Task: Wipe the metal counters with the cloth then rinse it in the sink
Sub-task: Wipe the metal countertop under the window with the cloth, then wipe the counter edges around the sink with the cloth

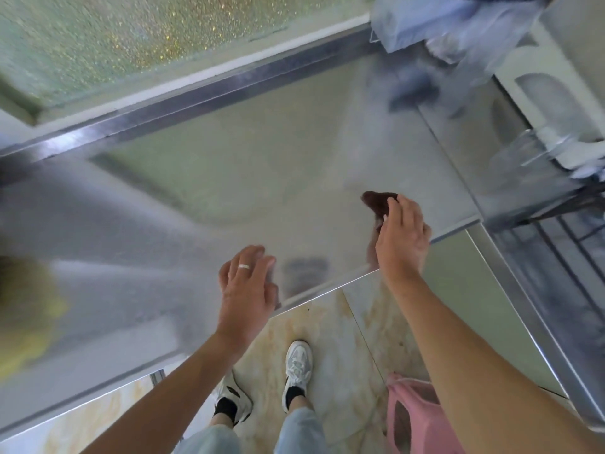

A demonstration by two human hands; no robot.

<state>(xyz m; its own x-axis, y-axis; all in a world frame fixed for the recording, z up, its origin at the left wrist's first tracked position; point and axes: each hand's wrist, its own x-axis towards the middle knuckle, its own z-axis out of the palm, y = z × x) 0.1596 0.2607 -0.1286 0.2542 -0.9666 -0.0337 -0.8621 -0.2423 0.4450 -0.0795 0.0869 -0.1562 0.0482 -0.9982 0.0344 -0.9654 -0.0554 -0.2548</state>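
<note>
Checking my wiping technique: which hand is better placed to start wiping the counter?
Right. The right hand already pinches the dark cloth over the metal counter; the left hand hovers empty near the front edge.

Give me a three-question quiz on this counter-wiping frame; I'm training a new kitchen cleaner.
1. True or false: the right hand holds the dark brown cloth.
2. Which hand wears a ring: A) left B) right?
3. Fill in: the left hand is spread open near the metal counter's front ____.

Key: 1 true; 2 A; 3 edge.
</note>
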